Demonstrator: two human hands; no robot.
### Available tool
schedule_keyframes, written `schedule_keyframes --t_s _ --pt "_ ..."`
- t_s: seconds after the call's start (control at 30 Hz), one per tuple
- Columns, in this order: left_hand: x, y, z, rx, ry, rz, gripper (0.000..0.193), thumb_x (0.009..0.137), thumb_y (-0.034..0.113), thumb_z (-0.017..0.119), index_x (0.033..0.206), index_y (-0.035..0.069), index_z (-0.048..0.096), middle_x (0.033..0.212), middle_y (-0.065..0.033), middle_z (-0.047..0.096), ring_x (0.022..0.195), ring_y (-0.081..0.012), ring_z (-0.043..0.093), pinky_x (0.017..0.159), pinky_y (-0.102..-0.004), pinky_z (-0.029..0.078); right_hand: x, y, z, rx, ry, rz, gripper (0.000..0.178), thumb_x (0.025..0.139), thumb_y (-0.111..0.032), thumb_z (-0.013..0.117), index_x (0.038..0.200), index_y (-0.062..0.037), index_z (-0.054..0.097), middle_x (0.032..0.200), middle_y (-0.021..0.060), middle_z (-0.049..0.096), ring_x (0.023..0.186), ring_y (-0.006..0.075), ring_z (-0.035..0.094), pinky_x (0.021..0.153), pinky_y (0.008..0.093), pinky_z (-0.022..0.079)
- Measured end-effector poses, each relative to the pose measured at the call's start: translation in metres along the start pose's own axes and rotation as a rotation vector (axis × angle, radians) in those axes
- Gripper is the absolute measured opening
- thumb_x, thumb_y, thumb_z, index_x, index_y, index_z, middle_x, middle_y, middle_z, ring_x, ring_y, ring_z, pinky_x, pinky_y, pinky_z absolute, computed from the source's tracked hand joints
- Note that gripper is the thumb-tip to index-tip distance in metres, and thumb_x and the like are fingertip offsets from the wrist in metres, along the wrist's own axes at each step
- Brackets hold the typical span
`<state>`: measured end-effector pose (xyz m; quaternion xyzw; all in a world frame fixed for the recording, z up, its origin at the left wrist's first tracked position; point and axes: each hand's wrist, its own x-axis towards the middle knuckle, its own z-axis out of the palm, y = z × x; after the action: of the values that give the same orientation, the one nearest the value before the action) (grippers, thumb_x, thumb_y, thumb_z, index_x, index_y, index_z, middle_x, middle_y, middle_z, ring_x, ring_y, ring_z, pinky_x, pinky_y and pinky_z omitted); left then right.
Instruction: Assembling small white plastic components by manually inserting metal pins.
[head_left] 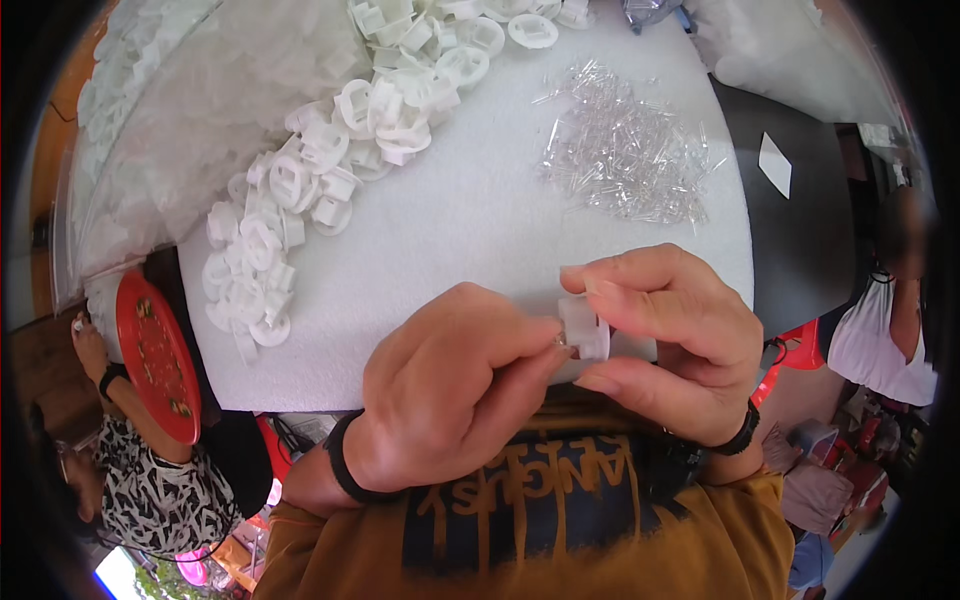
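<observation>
Head view, A: Hands?
B: Right hand [600, 332] half-curled, gripping a white fitting [580, 322] over the near part of a white sheet [430, 215]; left hand [455, 385] pinched tight on a tiny shiny piece [560, 340] at its side.
A: Beyond?
B: Clear pins [630, 150] scattered ahead-right; heaped fittings [325, 145] ahead-left.

Brn tee [540, 535], blk wristbands [337, 458]

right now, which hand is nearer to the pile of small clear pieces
Right. In the picture, the right hand sits below the clear pile; the left hand is farther away, below and to its left.
</observation>
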<state>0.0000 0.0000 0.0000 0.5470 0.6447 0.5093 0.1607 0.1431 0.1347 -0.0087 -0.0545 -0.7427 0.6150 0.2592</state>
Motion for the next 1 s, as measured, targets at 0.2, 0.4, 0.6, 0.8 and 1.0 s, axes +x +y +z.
schedule_keyframes --t_s 0.2,0.4,0.6,0.8,1.0 --pt "-0.003 -0.006 -0.002 -0.208 -0.091 -0.160 0.022 0.076 -0.011 0.060 0.097 -0.002 0.055 0.086 -0.0105 0.056 0.059 -0.0106 0.055 0.053 -0.0212 0.042 0.000 0.000 0.005 0.106 0.075 0.116 0.041 0.072 0.004 0.072 0.111 0.0006 0.062 0.103 0.0133 0.060 0.072 0.0137 0.058 0.063 0.0242 0.046" --pt "0.004 -0.004 0.000 -0.314 0.056 -0.287 0.023 0.071 -0.008 0.069 0.091 0.002 0.061 0.071 -0.0062 0.058 0.058 -0.0147 0.057 0.050 -0.0242 0.044 0.005 -0.002 0.003 0.133 0.114 0.174 0.040 0.072 0.004 0.072 0.111 0.0004 0.062 0.103 0.0133 0.060 0.072 0.0139 0.058 0.064 0.0247 0.047" --pt "0.003 -0.008 0.002 -0.031 0.000 -0.196 0.020 0.072 -0.005 0.069 0.088 0.002 0.061 0.071 -0.0080 0.058 0.058 -0.0218 0.056 0.052 -0.0282 0.044 0.010 -0.002 0.002 0.021 0.060 0.161 0.032 0.074 0.000 0.071 0.106 -0.0018 0.062 0.105 0.0130 0.062 0.082 0.0216 0.062 0.066 0.0268 0.050" --pt "-0.005 -0.003 0.000 -0.206 -0.011 -0.408 0.017 0.075 -0.005 0.065 0.090 0.000 0.060 0.072 -0.0073 0.057 0.059 -0.0153 0.055 0.054 -0.0247 0.044 0.019 -0.039 -0.020 -0.115 0.043 0.258 0.034 0.076 0.000 0.069 0.109 -0.0021 0.063 0.101 0.0112 0.063 0.078 0.0154 0.062 0.069 0.0258 0.049" --pt "-0.017 -0.006 -0.013 -0.091 -0.169 -0.425 0.011 0.080 0.000 0.062 0.090 -0.001 0.061 0.074 -0.0082 0.058 0.064 -0.0161 0.055 0.059 -0.0257 0.044 0.061 -0.101 -0.107 -0.396 0.701 0.037 0.033 0.083 -0.013 0.066 0.111 0.0039 0.059 0.088 0.0050 0.065 0.069 0.0054 0.057 0.062 0.0186 0.045"
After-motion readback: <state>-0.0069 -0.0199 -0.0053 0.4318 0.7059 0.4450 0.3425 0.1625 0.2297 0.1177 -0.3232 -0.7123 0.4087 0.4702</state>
